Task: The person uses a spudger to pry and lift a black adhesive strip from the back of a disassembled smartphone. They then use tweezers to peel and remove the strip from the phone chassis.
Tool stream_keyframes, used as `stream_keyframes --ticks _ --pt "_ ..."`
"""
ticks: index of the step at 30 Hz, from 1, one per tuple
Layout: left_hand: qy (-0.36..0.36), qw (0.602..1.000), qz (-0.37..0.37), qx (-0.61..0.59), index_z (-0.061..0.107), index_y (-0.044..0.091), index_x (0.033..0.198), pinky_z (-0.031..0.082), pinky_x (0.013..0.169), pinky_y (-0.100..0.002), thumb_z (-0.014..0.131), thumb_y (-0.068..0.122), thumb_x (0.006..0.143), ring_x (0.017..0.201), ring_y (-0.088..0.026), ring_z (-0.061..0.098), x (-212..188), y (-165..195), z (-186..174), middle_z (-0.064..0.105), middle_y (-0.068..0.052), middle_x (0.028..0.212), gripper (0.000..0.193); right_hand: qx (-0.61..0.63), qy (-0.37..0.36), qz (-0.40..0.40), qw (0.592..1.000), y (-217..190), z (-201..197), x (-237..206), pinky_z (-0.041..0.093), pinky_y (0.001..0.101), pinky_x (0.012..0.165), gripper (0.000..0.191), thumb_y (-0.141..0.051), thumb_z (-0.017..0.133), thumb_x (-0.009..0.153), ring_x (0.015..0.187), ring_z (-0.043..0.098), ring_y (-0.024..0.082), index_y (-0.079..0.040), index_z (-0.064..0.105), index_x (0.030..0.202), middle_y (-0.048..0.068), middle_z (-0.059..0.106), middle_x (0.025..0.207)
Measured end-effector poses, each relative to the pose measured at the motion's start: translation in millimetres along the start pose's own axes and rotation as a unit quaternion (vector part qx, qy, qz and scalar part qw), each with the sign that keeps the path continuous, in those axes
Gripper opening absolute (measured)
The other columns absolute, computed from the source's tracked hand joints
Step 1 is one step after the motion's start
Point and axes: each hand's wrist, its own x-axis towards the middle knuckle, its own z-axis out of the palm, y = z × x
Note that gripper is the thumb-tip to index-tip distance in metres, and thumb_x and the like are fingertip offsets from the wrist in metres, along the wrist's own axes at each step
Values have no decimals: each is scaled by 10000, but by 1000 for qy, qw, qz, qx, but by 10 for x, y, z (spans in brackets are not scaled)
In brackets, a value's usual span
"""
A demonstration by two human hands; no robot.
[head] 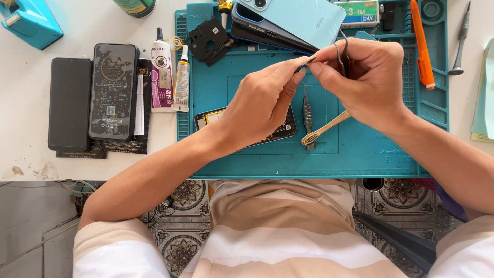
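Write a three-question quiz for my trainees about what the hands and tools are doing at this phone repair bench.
1. True or false: the left hand and right hand pinch one small dark part between them.
2. Which lies on the teal rubber work mat under the hands? A bamboo toothbrush B hammer C scissors
3. Fill in: the orange plastic pry tool lies to the ____ of the right hand.

Key: 1 true; 2 A; 3 right

1 head view, looking straight down, close over teal mat [360, 149]
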Motion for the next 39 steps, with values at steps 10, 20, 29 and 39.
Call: stream_keyframes --ticks 10,20,29,39 --pt "-9 1000 -18 17 558 11 1414 522 667 -383 589 27 1122 829 -331 664 12 43 -18 677 -168 1011 294 -16 10 -12 1000 19 7 0 351 133 551 35 42 708 1068 673 504 -42 21 715 1040 -48 617 787" --pt "3 1000 -18 5 568 -3 1390 529 675 -369 565 74 1150 779 -320 672 -3 56 7 693 -185 1014 252 -15 4 -26 1000 40 -15 -6 351 133 561 79 39 712 1076 675 502 -40 34 713 998 -44 621 787" --pt "-1 999 -42 0 587 -19 1356 480 647 -396 551 91 1139 716 -308 612 21 53 4 652 -179 890 245 -13 10 -19 1000 35 -16 13 377 129 575 75 46 715 1070 697 525 -39 37 712 996 -37 634 809" --pt "3 998 -59 -13 583 37 1368 439 580 -344 570 98 1137 605 -205 549 4 46 -22 609 -116 794 239 -7 9 -23 1000 25 -32 14 390 126 578 82 55 700 1073 701 536 -36 40 715 994 -24 646 822"
